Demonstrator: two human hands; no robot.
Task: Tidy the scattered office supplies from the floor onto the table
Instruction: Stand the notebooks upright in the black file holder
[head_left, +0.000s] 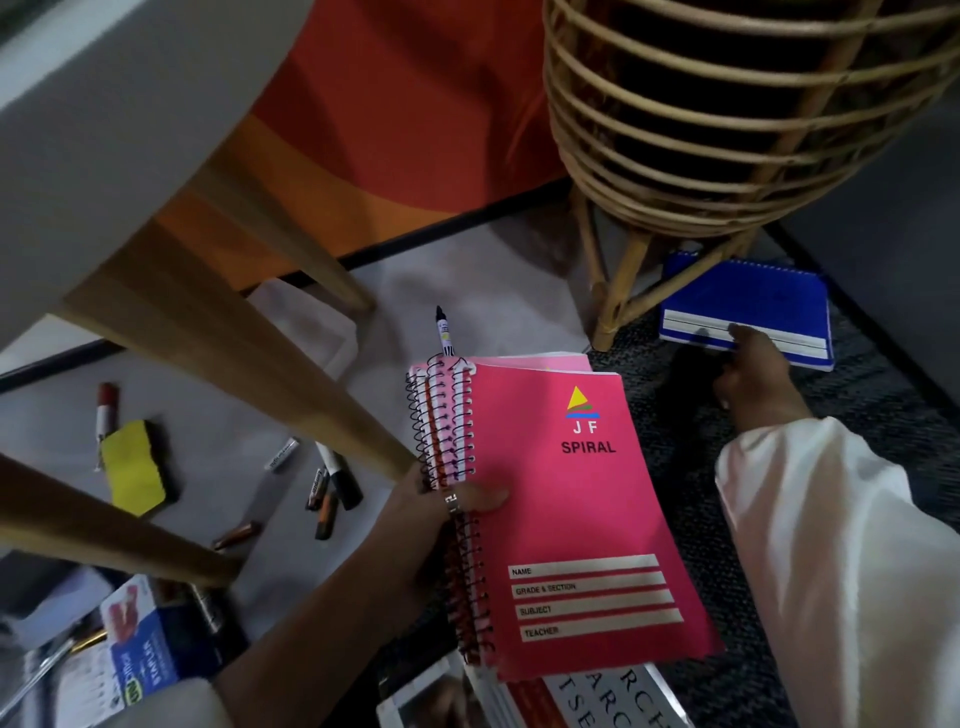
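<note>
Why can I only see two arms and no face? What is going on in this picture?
The camera sits on the person's head and looks down, so you see only their arms. They are picking things up off the floor. The left hand holds a stack of spiral notebooks, pink on top. The right hand reaches to a blue notebook lying under a wicker stand; its fingers touch the edge. On the floor lie a yellow eraser, markers and batteries, beside wooden table legs.

We note our left hand (447, 506) gripping, thumb curled on top; right hand (753, 371) extended forward, fingertips touching.
</note>
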